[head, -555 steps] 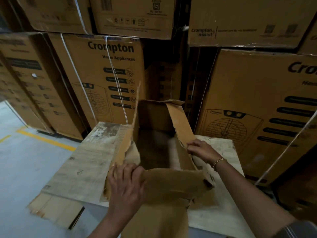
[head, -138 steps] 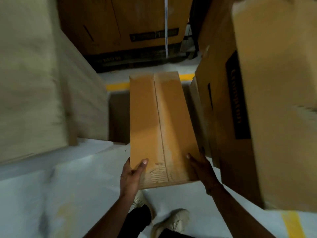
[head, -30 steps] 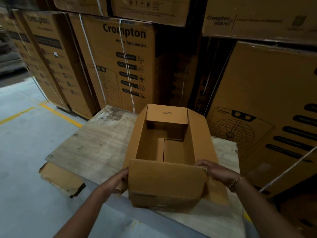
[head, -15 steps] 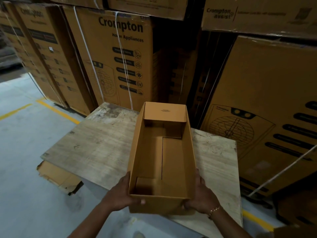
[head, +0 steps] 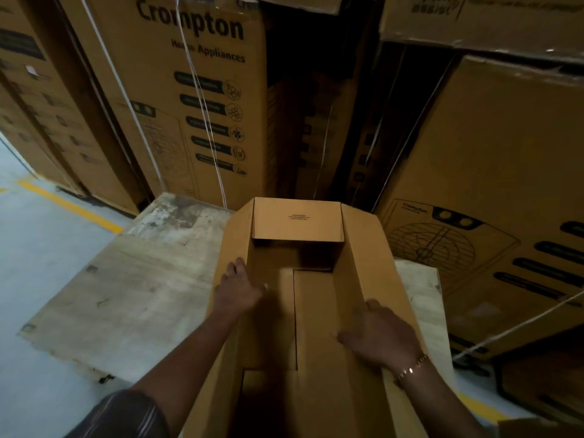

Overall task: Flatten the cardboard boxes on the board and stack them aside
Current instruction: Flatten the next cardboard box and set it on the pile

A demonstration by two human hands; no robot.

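As it stands: cardboard box (head: 297, 222) probably light, stiff.
Left hand (head: 237, 290): spread flat on wall rim.
Right hand (head: 380, 338): flat against inner wall.
Hold: walls under palms.

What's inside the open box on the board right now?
Only both hands: the left hand against the left wall, the right hand by the right wall. Between them the box shows its closed bottom flaps, no contents. The arms and shadow cover the near end.

Both hands have left the near end of the open brown cardboard box (head: 313, 314); left hand (head: 237, 292) and right hand (head: 379, 336) now press its side flaps, which have splayed outward.
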